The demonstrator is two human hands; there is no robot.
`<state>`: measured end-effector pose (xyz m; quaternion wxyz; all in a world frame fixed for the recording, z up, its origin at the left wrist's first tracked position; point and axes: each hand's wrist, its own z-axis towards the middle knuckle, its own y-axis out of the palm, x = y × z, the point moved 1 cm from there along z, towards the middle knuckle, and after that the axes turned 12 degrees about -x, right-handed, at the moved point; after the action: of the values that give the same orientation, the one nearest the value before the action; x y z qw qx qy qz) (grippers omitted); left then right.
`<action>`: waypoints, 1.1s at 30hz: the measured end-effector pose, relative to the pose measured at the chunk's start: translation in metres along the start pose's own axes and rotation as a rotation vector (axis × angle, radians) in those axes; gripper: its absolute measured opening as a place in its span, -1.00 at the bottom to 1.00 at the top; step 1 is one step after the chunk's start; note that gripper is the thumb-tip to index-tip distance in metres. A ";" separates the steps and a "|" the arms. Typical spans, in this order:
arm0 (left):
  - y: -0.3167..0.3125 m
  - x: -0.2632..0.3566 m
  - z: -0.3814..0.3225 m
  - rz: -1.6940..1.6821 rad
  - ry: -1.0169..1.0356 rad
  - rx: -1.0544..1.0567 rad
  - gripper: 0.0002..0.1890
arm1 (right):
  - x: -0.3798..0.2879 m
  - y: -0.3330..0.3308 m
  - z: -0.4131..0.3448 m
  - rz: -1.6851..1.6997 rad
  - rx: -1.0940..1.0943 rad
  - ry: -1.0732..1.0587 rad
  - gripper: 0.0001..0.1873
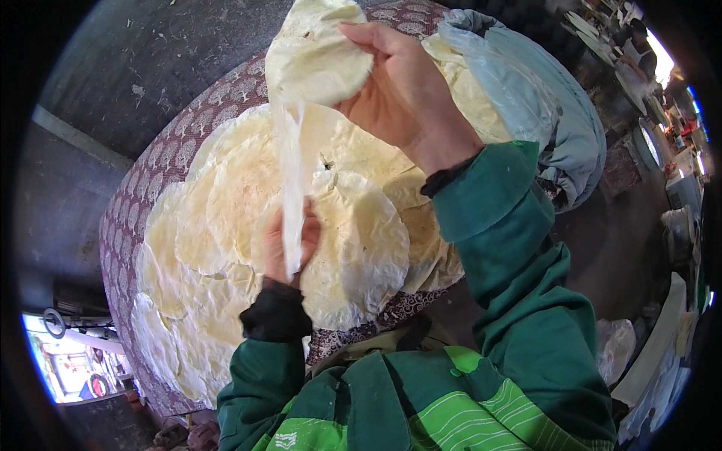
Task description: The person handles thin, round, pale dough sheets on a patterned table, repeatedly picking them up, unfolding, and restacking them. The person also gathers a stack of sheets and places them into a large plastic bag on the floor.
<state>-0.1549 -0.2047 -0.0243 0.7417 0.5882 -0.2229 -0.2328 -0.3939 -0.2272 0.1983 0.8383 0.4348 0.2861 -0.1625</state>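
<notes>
My right hand (395, 96) is raised over the heap and pinches a pale, thin flatbread (316, 62), thumb on top and fingers behind. A narrow whitish strip (291, 191), blurred and apparently the same sheet seen edge-on, hangs below it. Lower down, my left hand (311, 234) is blurred and partly hidden behind this strip; whether it grips anything is unclear. Under both hands lie several large round flatbreads (361, 225), overlapping, thin and wrinkled. They rest on a maroon cloth with white tree prints (186, 155).
At the upper right, a bluish cloth and clear plastic (530, 96) partly cover more flatbread (468, 84). A dark floor (113, 79) surrounds the cloth-covered surface. Cluttered goods (660, 113) line the right side, with a clear plastic bag (615, 349) lower down.
</notes>
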 end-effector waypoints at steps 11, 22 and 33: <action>0.023 0.071 -0.212 1.116 0.088 1.012 -0.60 | 0.104 -0.127 -0.161 -0.577 0.286 0.836 -0.82; -0.002 0.089 -0.267 1.480 -0.165 1.182 -0.79 | 0.021 -0.390 -0.175 -0.880 1.216 0.400 -0.69; 0.029 0.095 -0.247 1.786 0.040 1.349 -0.57 | 0.006 -0.325 -0.148 -0.792 0.956 0.449 -0.82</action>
<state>0.0721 -0.0667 -0.0417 0.1755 0.5025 -0.6339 0.5612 -0.6086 -0.2904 -0.0798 0.3494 0.6444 0.4886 -0.4731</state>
